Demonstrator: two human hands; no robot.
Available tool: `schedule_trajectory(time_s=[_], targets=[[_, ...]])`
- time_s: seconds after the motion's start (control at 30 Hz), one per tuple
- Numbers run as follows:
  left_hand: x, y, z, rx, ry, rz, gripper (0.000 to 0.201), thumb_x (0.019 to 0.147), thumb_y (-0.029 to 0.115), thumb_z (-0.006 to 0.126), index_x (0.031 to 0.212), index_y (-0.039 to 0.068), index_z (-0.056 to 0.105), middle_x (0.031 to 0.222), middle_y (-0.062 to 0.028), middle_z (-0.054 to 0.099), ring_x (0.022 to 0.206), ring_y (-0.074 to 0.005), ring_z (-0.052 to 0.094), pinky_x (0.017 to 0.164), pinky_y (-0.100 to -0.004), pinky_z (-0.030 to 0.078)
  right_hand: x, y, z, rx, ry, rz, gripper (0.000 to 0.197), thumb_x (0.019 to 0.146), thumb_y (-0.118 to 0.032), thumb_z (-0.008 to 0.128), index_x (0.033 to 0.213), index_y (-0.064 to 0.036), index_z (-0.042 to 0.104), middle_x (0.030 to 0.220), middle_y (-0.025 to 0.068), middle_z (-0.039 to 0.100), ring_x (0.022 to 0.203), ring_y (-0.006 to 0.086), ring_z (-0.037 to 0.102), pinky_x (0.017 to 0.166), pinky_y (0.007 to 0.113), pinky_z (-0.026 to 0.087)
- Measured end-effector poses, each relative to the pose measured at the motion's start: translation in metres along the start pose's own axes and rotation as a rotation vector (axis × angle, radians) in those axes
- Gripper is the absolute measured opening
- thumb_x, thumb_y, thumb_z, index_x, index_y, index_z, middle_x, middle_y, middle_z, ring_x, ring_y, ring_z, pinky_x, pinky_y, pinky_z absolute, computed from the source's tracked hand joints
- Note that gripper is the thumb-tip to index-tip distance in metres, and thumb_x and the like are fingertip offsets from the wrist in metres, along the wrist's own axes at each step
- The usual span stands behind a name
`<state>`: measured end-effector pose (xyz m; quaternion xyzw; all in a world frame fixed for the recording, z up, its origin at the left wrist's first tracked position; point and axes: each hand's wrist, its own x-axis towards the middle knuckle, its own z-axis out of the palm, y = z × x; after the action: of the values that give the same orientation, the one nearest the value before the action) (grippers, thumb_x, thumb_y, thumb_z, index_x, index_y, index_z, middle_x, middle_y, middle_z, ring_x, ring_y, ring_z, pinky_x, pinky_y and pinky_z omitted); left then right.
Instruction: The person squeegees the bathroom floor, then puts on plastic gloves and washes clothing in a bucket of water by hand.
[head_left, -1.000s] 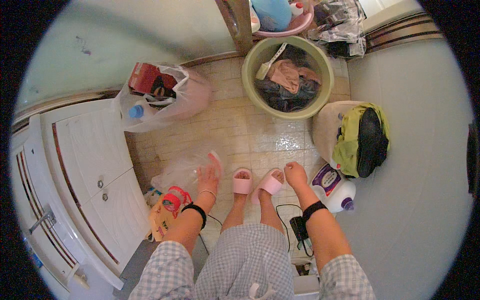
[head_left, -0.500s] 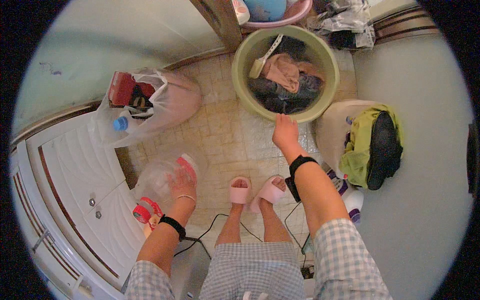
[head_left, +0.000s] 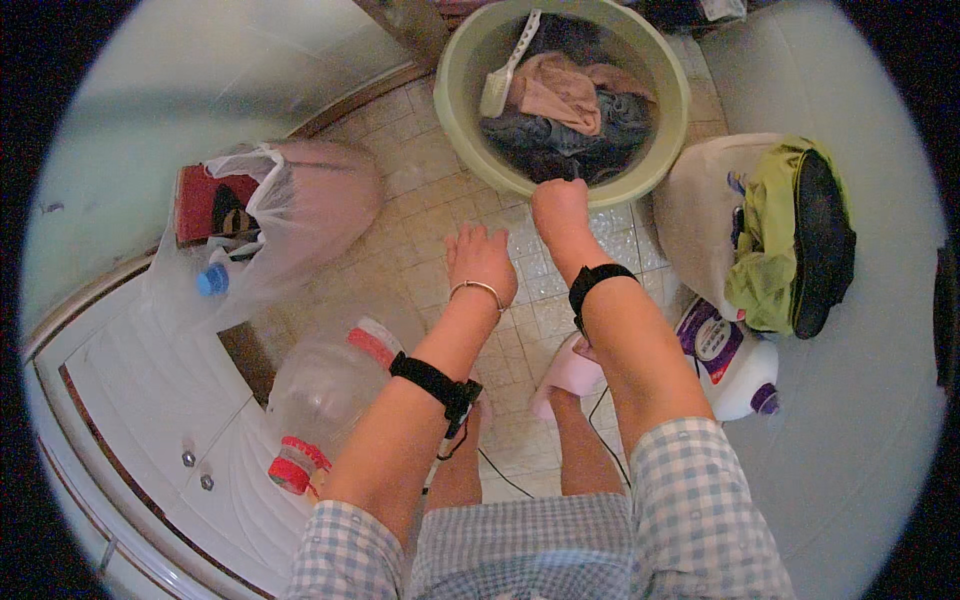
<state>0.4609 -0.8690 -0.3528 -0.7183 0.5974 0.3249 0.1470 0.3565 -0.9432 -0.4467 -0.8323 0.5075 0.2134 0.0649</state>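
The basin, a round one in pale green, stands on the floor, and both hands are at its near side. The right hand is the nearer one: its fingers are curled together at the near rim of the basin, in front of the wet clothes. I cannot tell if these fingers are clamped on the rim or only rest against it, because the back of the hand covers them.

The left hand is apart from the basin, before its near left part. Its fingers are a little spread, point toward the basin, and seem to hold nothing. So for this hand the rim lies ahead and to the right, with a gap of floor between.

The basin, being round, has no clear long axis. Inside it, the white brush leans along the left wall, with its handle toward the far side and its head lower, on the clothes' left.

To the left of the basin stands a plastic bag; to its right, close beside, is a green and black bag.
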Motion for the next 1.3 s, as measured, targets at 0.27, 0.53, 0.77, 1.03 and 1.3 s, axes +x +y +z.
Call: schedule_trajectory(time_s=[0.27,0.53,0.77,1.03,1.3], targets=[[-0.008,-0.036,0.023,-0.017,0.050,0.089,0.042,0.066,0.004,0.047,0.108,0.007,0.050,0.103,-0.0155,0.051,0.099,-0.0308,0.046,0.087,-0.0381,0.036,-0.013,-0.036,0.010,0.056,-0.026,0.076,0.017,0.072,-0.016,0.049,0.077,-0.0090,0.064,0.074,0.0080,0.061,0.069,0.0270,0.058,0.057,0.046,0.041],[-0.029,-0.057,0.028,-0.012,0.090,0.014,0.039,0.066,0.005,0.050,0.105,0.005,0.051,0.099,-0.0190,0.050,0.094,-0.0333,0.046,0.084,-0.0388,0.037,-0.069,-0.077,0.010,0.103,-0.216,-0.002,0.016,0.072,-0.015,0.050,0.078,-0.0132,0.065,0.076,0.0023,0.062,0.069,0.0214,0.058,0.054,0.045,0.038],[-0.036,-0.048,0.019,-0.063,0.140,0.105,0.023,0.068,0.009,0.053,0.090,0.005,0.056,0.092,-0.0176,0.050,0.087,-0.0325,0.048,0.078,-0.0393,0.039,-0.145,-0.108,0.045,0.064,-0.055,0.000,0.011,0.066,-0.012,0.053,0.060,-0.0151,0.061,0.058,0.0009,0.057,0.059,0.0175,0.056,0.051,0.032,0.036],[-0.037,-0.045,0.068,-0.052,0.140,0.145,0.018,0.070,0.007,0.048,0.087,0.003,0.055,0.091,-0.0172,0.051,0.087,-0.0327,0.048,0.077,-0.0389,0.040,-0.220,-0.134,0.087,0.134,-0.245,-0.106,0.009,0.066,-0.013,0.052,0.068,-0.0118,0.060,0.062,0.0033,0.055,0.060,0.0185,0.053,0.056,0.035,0.035],[-0.053,-0.029,0.108,0.022,-0.003,0.187,0.018,0.071,0.003,0.047,0.087,0.001,0.055,0.094,-0.0157,0.051,0.088,-0.0296,0.048,0.076,-0.0367,0.042,-0.270,-0.133,0.103,0.031,-0.310,-0.248,0.011,0.064,-0.013,0.052,0.069,-0.0108,0.061,0.068,0.0055,0.056,0.064,0.0218,0.053,0.055,0.040,0.036]])
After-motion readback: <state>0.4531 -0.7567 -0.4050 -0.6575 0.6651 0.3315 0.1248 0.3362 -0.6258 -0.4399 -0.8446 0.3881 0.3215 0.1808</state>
